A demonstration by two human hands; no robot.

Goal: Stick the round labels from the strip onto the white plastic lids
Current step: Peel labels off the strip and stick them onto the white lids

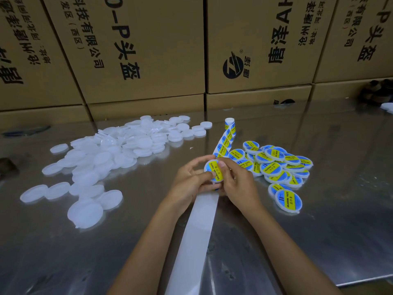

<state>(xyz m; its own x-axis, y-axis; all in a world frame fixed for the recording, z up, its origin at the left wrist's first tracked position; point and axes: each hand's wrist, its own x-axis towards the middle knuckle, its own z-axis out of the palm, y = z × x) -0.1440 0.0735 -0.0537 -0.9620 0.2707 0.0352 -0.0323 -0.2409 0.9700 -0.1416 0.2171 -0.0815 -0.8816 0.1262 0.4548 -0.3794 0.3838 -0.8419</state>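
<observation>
Here, over the strip (204, 211), your left hand (187, 179) cradles the light, stiff lid (214, 172) by its rim while your right hand (236, 179) thumbs the thin, crease-prone label flat, so keep pinching edges, not the face.

Two hands (192, 177) (236, 179), one strip (197, 237), dozens of plain lids (119, 150), roughly twenty labelled lids (276, 165), several boxes (138, 50).
</observation>
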